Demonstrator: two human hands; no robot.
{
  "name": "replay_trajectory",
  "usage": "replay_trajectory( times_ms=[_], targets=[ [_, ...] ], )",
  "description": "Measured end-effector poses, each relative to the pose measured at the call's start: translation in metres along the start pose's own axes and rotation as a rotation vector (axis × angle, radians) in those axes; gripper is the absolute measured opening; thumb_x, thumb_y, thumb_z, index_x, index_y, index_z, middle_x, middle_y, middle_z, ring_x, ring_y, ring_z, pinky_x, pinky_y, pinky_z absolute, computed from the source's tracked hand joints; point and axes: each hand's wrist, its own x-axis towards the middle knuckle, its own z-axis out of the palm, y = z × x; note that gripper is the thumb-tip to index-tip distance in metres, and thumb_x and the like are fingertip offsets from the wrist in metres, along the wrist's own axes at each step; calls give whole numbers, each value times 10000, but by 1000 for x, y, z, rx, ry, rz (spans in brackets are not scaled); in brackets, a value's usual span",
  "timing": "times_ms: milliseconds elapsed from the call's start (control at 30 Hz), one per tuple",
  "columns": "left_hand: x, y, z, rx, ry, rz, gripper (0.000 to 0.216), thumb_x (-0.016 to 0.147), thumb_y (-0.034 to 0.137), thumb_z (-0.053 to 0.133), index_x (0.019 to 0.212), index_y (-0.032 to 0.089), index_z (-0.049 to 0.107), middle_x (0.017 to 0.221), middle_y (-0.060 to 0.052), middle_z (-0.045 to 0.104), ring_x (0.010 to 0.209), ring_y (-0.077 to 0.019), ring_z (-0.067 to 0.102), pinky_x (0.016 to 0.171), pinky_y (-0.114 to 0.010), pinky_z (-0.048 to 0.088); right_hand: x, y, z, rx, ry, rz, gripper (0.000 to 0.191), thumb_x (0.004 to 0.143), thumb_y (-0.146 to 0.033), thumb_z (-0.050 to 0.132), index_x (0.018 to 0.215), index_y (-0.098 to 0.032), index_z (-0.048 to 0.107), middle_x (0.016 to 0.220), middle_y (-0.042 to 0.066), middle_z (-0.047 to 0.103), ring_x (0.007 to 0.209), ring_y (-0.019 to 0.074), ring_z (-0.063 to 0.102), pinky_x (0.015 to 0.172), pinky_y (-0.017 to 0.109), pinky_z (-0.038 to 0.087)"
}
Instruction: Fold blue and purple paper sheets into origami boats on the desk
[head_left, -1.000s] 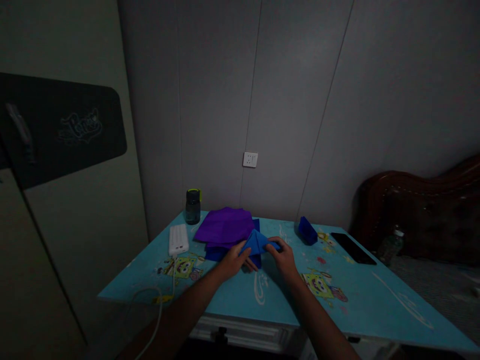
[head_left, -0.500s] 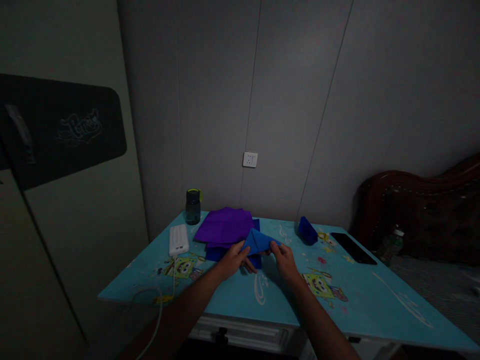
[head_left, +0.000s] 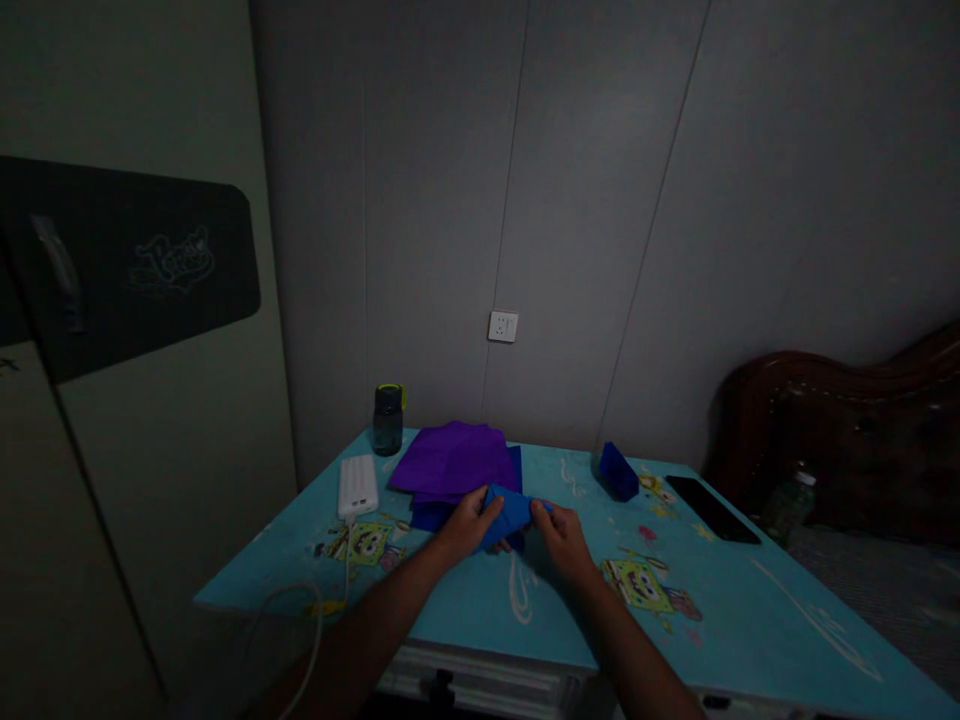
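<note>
L hand (head_left: 463,524) & R hand (head_left: 564,540) both pinch folded blue paper (head_left: 511,511) betw. them, approx. 12 o'clock from wearer, w/ purple sheets (head_left: 454,458) at its 10–11 o'clock, dark-blue folded box (head_left: 618,474) 2 o'clock.

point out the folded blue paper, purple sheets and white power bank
Folded blue paper (head_left: 514,509), head view: middle of its visible face
Purple sheets (head_left: 454,460), head view: middle of the top sheet
White power bank (head_left: 358,484), head view: top face
</note>
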Motion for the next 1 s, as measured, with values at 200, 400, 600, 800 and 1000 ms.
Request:
replay_trajectory(
  times_ms=[200, 400, 600, 800, 1000],
  targets=[
    [-2, -2, -4, 85, -40, -4, 491, 822, 661, 514, 900, 177, 483, 408, 88, 473, 259, -84, 428, 283, -142, 282, -5, 6, -1, -147, -78, -98, 491, 927, -505, 412, 585, -177, 540, 504, -21, 494, 474, 112, 441, 508, 231, 346],
    [-4, 4, -5, 37, -43, 10, 494, 810, 663, 536, 883, 178, 487, 419, 91, 473, 249, -67, 406, 278, -133, 240, -3, 1, 2, -117, -53, -54, 530, 960, -513, 306, 552, -216, 467, 471, -19, 446, 458, 124, 401, 474, 247, 319],
    [-3, 2, -6, 37, -36, 23, 494, 813, 662, 533, 905, 179, 486, 399, 91, 468, 251, -75, 408, 281, -134, 240, -4, 4, 6, -65, -37, 1, 564, 954, -565, 274, 536, -229, 451, 449, -6, 449, 430, 135, 402, 460, 260, 336],
    [-3, 3, -5, 53, -26, -6, 499, 799, 667, 542, 902, 182, 484, 418, 89, 476, 255, -74, 394, 281, -144, 233, -4, 7, 7, -59, -41, 20, 602, 954, -568, 261, 489, -231, 440, 415, 5, 446, 409, 135, 405, 430, 248, 331],
    [-5, 8, -1, -2, -18, 28, 483, 800, 654, 557, 871, 185, 469, 441, 95, 468, 256, -61, 388, 282, -145, 250, -5, 12, 8, 8, -55, 55, 614, 950, -592, 243, 502, -229, 454, 420, 6, 438, 399, 137, 411, 425, 252, 336]
  ],
)
